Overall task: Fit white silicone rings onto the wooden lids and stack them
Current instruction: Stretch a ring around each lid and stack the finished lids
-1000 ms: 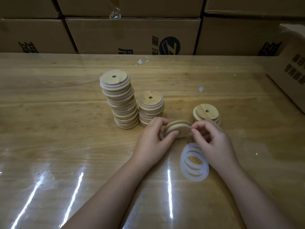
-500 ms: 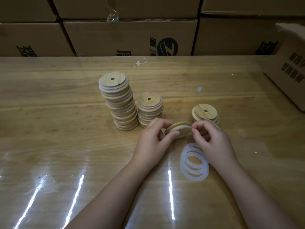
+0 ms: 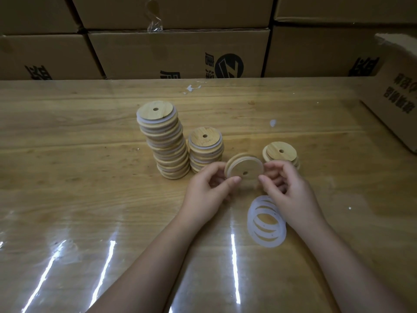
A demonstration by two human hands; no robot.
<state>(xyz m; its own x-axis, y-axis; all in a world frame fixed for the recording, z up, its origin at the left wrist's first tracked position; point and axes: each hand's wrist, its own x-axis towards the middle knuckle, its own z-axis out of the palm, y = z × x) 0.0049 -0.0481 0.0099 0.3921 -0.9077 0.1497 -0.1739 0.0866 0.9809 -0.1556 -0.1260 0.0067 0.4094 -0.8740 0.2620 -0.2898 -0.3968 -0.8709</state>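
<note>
Left hand (image 3: 205,195) and right hand (image 3: 288,188) pinch the lid (image 3: 244,167) by opposite rims with curled fingers, above the table (image 3: 90,177) and tilted toward the camera. The middle stack (image 3: 205,147) stands just behind-left — nearer the left hand.

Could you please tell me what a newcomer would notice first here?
A wooden lid, tilted toward the camera, is gripped between the left hand and right hand at the centre. Behind it to the left, a tall, leaning stack of lids rises from the table, and loose white rings lie beside the right wrist.
</note>
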